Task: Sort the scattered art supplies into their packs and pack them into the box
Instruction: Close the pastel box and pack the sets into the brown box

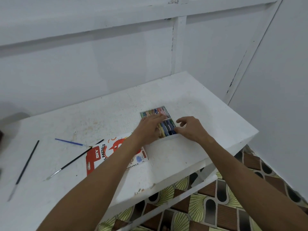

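A tray of oil pastels [168, 125] lies on the white table [191, 100], with many coloured sticks in two rows. My left hand [150, 126] lies flat over the tray's left side, fingers stretched across the pastels. My right hand [191, 129] is at the tray's right edge, thumb and fingers curled, pinching the tray's near right corner. The red and white pastel pack sleeve [103, 157] lies under my left forearm, partly hidden.
Three paintbrushes lie on the left of the table: a blue one [70, 141], a long black one [75, 161] and another black one [25, 169] near the left edge. The table's front edge drops to a patterned floor [233, 197]. White walls stand behind and right.
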The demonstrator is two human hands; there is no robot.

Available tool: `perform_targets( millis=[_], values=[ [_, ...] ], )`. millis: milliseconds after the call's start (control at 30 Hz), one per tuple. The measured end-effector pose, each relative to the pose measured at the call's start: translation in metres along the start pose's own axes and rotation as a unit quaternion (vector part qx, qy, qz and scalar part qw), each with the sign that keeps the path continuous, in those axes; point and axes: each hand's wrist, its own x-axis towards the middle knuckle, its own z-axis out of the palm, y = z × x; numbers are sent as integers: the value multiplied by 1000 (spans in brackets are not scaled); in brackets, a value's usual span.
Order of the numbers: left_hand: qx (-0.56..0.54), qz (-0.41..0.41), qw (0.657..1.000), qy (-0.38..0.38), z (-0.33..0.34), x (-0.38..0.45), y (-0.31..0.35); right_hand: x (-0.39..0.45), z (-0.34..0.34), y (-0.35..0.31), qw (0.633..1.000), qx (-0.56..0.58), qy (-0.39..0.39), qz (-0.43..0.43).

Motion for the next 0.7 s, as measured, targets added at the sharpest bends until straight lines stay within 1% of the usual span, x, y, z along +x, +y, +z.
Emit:
perform_targets(
  millis=[33,67,100,133,200,233,300,400,533,600,700],
  values=[
    [-28,-32,999,18,-10,-7,-6,0,2,-4,1000,2,2,2],
    [-37,-66,997,15,-22,-16,-13,1,5,-9,1000,2,-2,6],
    [-25,-102,994,-12,-34,-27,-23,3,9,-13,1000,-6,-9,11],
    [-2,-135,989,-55,-46,-40,-32,5,13,-18,999,-24,-19,12],
    [43,-188,972,-137,-64,-72,-49,9,24,-29,996,-82,-38,15],
    [56,-213,962,-163,-70,-89,-57,10,29,-36,993,-110,-41,19],
    [60,-259,945,-191,-73,-120,-70,13,40,-50,987,-150,-42,34],
    [54,-292,934,-200,-69,-155,-84,17,57,-66,980,-185,-49,48],
    [22,-309,938,-154,-58,-180,-92,23,74,-78,974,-211,-59,50],
    [2,-306,942,-137,-57,-183,-89,27,76,-82,977,-204,-47,36],
    [-38,-313,940,-128,-66,-179,-86,32,78,-88,983,-178,-45,-8]
  ],
)
